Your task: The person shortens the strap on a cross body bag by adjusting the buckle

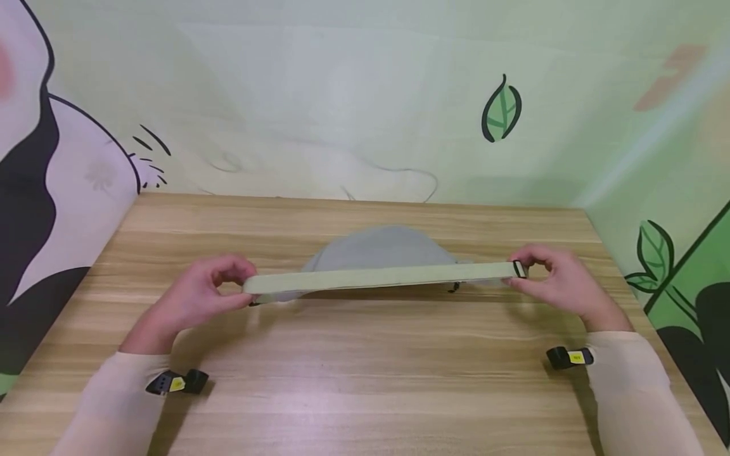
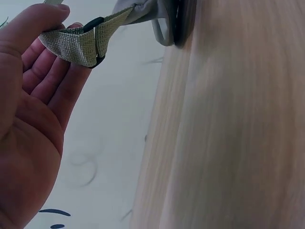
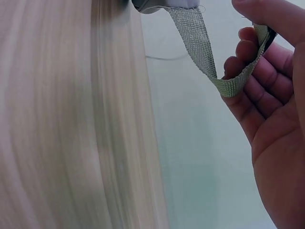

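A pale green webbing strap (image 1: 376, 277) runs nearly level between both hands, its right end slightly higher in the head view. At its left end, my left hand (image 1: 199, 291) pinches it between thumb and fingers; my right hand (image 1: 564, 285) pinches the other end beside a black strap slider (image 1: 518, 269). Another black slider (image 2: 93, 24) shows near the left fingers in the left wrist view. Behind the strap lies a grey, rounded fabric item (image 1: 388, 247), partly hidden by it. In the right wrist view the woven strap (image 3: 193, 40) loops from this item to the right fingers.
The wood-grain table (image 1: 365, 380) meets a pale green wall (image 1: 319, 107) printed with leaves and a black-and-white figure. Black wrist cameras (image 1: 177, 382) sit on both sleeves. A thin dark line curls on the wall just above the table's back edge.
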Demonstrator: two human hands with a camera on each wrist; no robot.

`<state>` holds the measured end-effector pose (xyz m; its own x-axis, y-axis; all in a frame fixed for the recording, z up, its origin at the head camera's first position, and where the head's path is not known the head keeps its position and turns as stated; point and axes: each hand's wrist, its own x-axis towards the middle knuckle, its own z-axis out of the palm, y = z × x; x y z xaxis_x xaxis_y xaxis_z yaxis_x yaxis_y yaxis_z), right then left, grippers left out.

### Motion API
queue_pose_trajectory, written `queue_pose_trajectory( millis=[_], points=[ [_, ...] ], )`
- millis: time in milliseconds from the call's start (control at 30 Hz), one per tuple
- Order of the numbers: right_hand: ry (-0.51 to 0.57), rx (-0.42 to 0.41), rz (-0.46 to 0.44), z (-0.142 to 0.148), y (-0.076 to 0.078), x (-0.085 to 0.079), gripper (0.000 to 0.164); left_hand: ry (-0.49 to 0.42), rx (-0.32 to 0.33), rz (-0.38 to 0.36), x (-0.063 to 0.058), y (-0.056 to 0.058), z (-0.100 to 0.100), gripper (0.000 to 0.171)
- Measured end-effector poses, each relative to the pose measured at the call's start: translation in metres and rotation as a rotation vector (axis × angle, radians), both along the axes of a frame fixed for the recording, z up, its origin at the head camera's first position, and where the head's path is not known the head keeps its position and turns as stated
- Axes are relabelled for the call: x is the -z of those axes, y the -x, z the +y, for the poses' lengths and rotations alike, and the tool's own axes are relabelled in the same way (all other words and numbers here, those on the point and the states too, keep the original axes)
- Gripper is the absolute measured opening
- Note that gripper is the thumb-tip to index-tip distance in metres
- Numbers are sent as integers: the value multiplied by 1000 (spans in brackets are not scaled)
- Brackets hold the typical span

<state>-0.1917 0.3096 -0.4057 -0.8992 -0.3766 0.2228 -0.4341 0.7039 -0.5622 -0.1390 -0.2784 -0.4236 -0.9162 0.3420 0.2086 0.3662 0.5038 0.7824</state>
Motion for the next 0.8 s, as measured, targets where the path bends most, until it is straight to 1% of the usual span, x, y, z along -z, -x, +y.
queue_pose_trajectory(
  millis=[133, 267, 400, 467, 567, 667, 733, 800],
  points=[
    [-6, -3, 27, 0, 0, -1, 24, 43, 14, 13, 2, 0, 0, 25],
    [-6, -22, 80, 1, 0, 1, 26, 100, 9, 52, 3, 0, 2, 27],
    [-30, -66, 178, -1, 5, 7, 32, 176, 4, 89, 2, 3, 4, 28],
    [-52, -99, 233, -2, 8, 10, 35, 217, 0, 92, 2, 4, 5, 30],
    [-80, -148, 290, -4, 12, 14, 40, 250, 3, 106, 3, 6, 6, 31],
    [-84, -171, 303, -5, 13, 16, 42, 249, 2, 138, 4, 8, 5, 34],
    [-83, -172, 283, -5, 12, 17, 42, 240, 10, 170, 6, 9, 5, 36],
    [-93, -169, 250, -4, 11, 18, 40, 240, 33, 210, 7, 10, 4, 37]
  ],
)
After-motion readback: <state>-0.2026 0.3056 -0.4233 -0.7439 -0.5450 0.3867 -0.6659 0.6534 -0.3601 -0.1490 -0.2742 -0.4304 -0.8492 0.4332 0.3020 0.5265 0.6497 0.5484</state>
